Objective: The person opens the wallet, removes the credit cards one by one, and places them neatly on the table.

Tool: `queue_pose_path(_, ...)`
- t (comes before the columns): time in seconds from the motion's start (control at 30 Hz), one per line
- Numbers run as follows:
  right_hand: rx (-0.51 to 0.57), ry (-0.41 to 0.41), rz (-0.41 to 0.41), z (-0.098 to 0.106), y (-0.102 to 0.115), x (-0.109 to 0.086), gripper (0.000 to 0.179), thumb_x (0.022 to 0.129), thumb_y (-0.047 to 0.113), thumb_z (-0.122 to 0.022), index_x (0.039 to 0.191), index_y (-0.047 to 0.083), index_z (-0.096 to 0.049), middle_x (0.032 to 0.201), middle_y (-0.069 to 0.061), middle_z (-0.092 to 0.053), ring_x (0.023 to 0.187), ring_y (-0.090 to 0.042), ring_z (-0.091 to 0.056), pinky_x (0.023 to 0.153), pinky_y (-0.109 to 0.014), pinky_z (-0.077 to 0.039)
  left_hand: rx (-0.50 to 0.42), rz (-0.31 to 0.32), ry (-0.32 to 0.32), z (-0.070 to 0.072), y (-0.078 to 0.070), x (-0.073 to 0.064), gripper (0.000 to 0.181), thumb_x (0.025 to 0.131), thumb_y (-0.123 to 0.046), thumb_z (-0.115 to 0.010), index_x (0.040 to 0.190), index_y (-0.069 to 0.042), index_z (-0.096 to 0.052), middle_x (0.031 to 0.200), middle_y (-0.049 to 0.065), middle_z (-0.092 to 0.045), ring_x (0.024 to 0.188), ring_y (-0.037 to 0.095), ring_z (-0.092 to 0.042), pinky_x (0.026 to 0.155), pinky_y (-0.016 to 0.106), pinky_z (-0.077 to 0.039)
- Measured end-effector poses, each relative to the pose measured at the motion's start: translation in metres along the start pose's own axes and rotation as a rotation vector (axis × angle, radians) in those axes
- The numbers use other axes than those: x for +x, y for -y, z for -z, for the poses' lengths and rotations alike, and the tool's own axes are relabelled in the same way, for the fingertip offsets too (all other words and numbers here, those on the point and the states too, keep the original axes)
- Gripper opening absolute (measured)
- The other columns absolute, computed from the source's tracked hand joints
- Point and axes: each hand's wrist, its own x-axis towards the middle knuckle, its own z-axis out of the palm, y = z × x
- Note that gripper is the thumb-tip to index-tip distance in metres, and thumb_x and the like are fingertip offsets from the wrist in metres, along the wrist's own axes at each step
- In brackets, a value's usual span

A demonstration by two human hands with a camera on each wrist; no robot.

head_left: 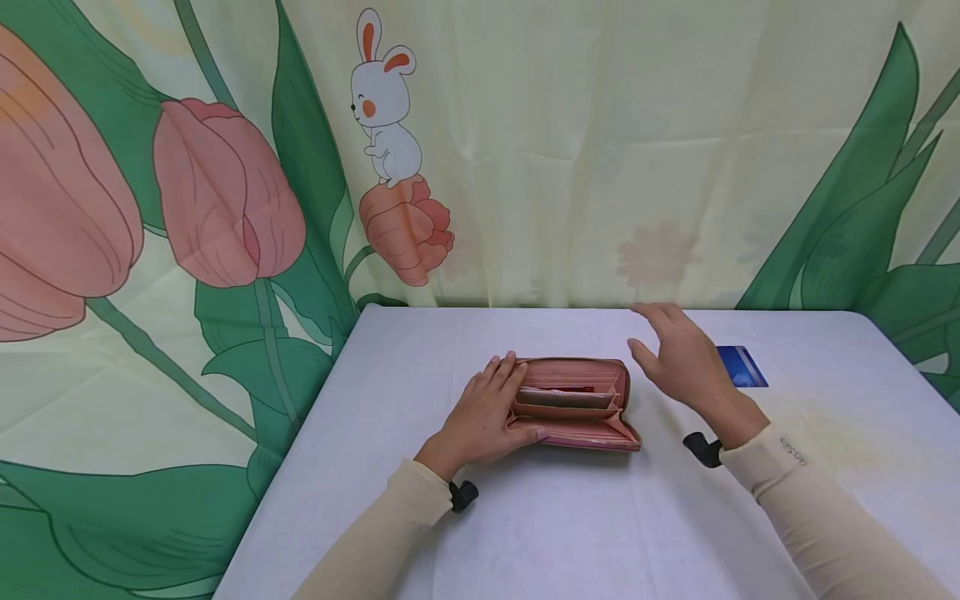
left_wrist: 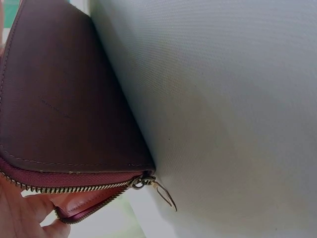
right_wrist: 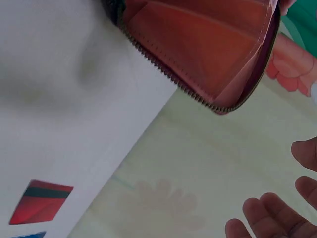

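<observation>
A pink zip-around wallet (head_left: 579,432) stands unzipped on the white table, its card slots and inner pockets showing in the head view. My left hand (head_left: 483,417) holds its left end, fingers along the back panel and thumb on the front one. In the left wrist view the dark outer cover and zipper pull (left_wrist: 166,196) appear. My right hand (head_left: 682,362) hovers right of the wallet with fingers spread and nothing in them. Just beyond it lies a blue card (head_left: 742,367). The right wrist view also shows a red card (right_wrist: 39,208) with a dark stripe; the head view hides it.
The white-covered table (head_left: 360,517) ends at a back edge against a cream curtain (head_left: 570,167) printed with tulips, leaves and a rabbit. Black straps circle both wrists.
</observation>
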Motion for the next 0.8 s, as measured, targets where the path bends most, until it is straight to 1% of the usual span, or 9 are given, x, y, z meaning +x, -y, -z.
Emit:
queue_pose_path(0.13,0.012,0.001,0.1,-0.009,0.014,0.001,0.046,0.09,0.002,-0.076,0.133,-0.002,-0.063,0.128,-0.023,-0.064,0.113,-0.042,-0.066,0.083,-0.058,-0.058,0.0,0.004,-0.001,-0.001,0.001,0.0,0.105,0.093,-0.075,-0.055,0.168,-0.011,-0.018,0.176,0.008,-0.009,0.162,0.032,-0.01,0.127,0.054,-0.019)
queue_pose_path(0.27,0.038,0.034,0.17,-0.017,0.025,0.002,0.039,0.088,-0.001,-0.077,0.126,0.0,-0.068,0.119,-0.018,-0.069,0.103,-0.034,-0.071,0.076,-0.05,-0.062,0.007,0.009,0.005,-0.001,0.001,0.001,0.105,0.093,-0.075,-0.056,0.168,-0.011,-0.017,0.176,0.008,-0.008,0.162,0.032,-0.009,0.127,0.053,-0.019)
queue_pose_path(0.4,0.051,0.087,0.218,-0.025,0.032,0.002,0.03,0.088,-0.004,-0.075,0.117,0.002,-0.073,0.102,-0.011,-0.073,0.083,-0.023,-0.069,0.068,-0.042,-0.06,0.012,0.013,0.011,-0.001,0.001,0.001,0.106,0.093,-0.075,-0.055,0.168,-0.012,-0.017,0.176,0.007,-0.007,0.162,0.03,-0.007,0.127,0.052,-0.018)
queue_pose_path(0.47,0.062,0.126,0.228,-0.029,0.034,0.002,0.026,0.087,-0.006,-0.074,0.111,0.002,-0.074,0.095,-0.007,-0.074,0.077,-0.019,-0.066,0.068,-0.04,-0.059,0.011,0.012,0.011,-0.001,0.001,0.001,0.105,0.093,-0.075,-0.055,0.169,-0.013,-0.016,0.176,0.007,-0.007,0.162,0.03,-0.007,0.127,0.052,-0.018)
queue_pose_path(0.53,0.069,0.17,0.229,-0.034,0.036,0.002,0.022,0.087,-0.008,-0.074,0.107,0.002,-0.075,0.092,-0.006,-0.075,0.075,-0.016,-0.065,0.07,-0.039,-0.06,0.009,0.009,0.011,-0.001,0.001,0.001,0.105,0.093,-0.075,-0.055,0.169,-0.013,-0.016,0.176,0.007,-0.007,0.162,0.03,-0.007,0.127,0.052,-0.018)
queue_pose_path(0.63,0.068,0.239,0.219,-0.04,0.038,0.002,0.018,0.086,-0.008,-0.076,0.1,0.003,-0.077,0.09,-0.004,-0.076,0.076,-0.016,-0.067,0.072,-0.04,-0.06,0.009,0.005,0.008,-0.001,0.002,0.001,0.105,0.094,-0.074,-0.055,0.169,-0.013,-0.016,0.176,0.008,-0.007,0.162,0.031,-0.008,0.127,0.052,-0.019)
queue_pose_path(0.8,0.049,0.346,0.196,-0.047,0.04,0.004,0.013,0.087,-0.005,-0.078,0.095,0.005,-0.078,0.087,-0.002,-0.075,0.075,-0.014,-0.067,0.071,-0.037,-0.06,0.005,0.004,0.004,0.0,0.001,0.001,0.104,0.094,-0.074,-0.056,0.168,-0.012,-0.018,0.176,0.008,-0.008,0.162,0.032,-0.008,0.127,0.053,-0.019)
